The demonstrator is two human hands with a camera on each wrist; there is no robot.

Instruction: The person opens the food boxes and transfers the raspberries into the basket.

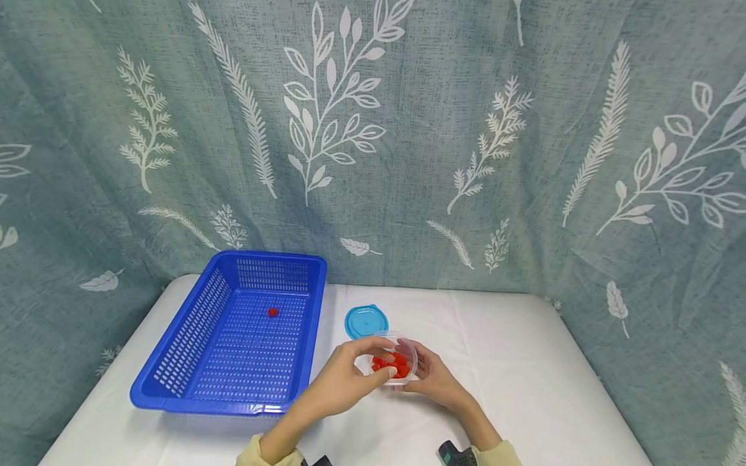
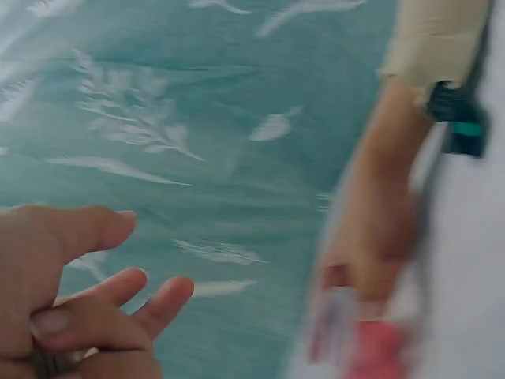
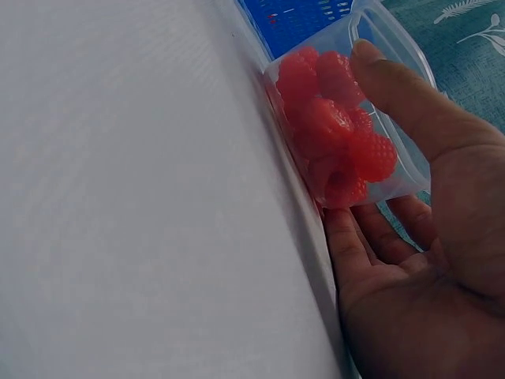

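Note:
A small clear plastic tub [image 1: 412, 370] with several red raspberries [image 3: 327, 122] inside stands on the white table. My right hand [image 1: 438, 383] grips its right side, the thumb along the wall and rim and the fingers around the other side in the right wrist view. Over the tub's left part reaches my left hand [image 1: 340, 385], thumb and fingers apart and fingertips overlapping the berries in the head view. Nothing shows between the left hand's [image 2: 87, 300] fingers in the left wrist view, where the tub is blurred at the lower right.
Behind the tub, a round blue lid [image 1: 366, 321] lies flat. To the left stands a large blue plastic basket [image 1: 317, 310] with one small red berry [image 1: 272, 312] on its floor. A green leaf-patterned cloth [image 1: 408, 213] hangs along the back and sides of the table.

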